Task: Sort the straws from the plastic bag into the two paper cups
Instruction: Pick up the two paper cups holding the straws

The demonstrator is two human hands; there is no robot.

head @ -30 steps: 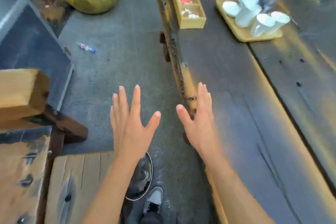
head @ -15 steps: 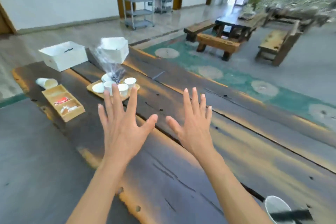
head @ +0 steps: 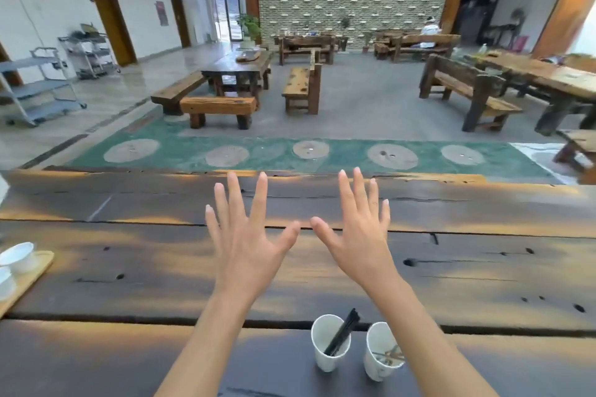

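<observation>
Two paper cups now in view on the bench [head: 129, 271], absent 0.5 s ago: left cup [head: 329, 345] holds black straws [head: 342, 332], right cup [head: 382, 352] pale straws [head: 388, 356]. We hold left hand [head: 248, 248] and right hand [head: 356, 242] above, fingers still splayed, empty. Tray [head: 27, 277] has shifted to far left.

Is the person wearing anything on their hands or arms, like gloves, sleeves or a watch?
Nothing that shows. The left hand and right hand are bare, with no gloves or rings visible. Both forearms are uncovered down to the bottom edge of the picture, with no sleeve, watch or bracelet in sight. The fingernails look short and unpainted.
</observation>
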